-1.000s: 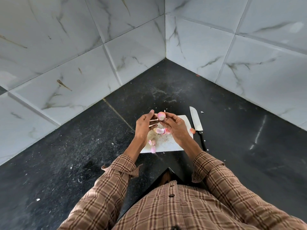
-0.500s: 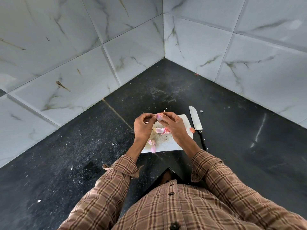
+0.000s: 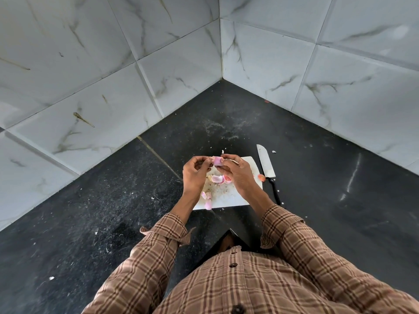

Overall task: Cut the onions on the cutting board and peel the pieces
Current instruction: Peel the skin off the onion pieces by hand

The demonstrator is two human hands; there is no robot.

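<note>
On the black speckled stone table (image 3: 90, 200), the left hand (image 3: 195, 175) and right hand (image 3: 238, 173) hover above the white rectangular cutting board (image 3: 226, 196), both pinching a small pink onion piece (image 3: 217, 160) between their fingertips. Pink onion peels (image 3: 218, 179) lie on the board beneath; just right rests a black-handled steel knife (image 3: 267, 168).

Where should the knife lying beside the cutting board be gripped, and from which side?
Probably by its black handle, from the near, right side. The knife lies flat on the counter right of the cutting board, blade pointing away and handle toward the person, so the right hand reaches it without crossing the edge.
</note>
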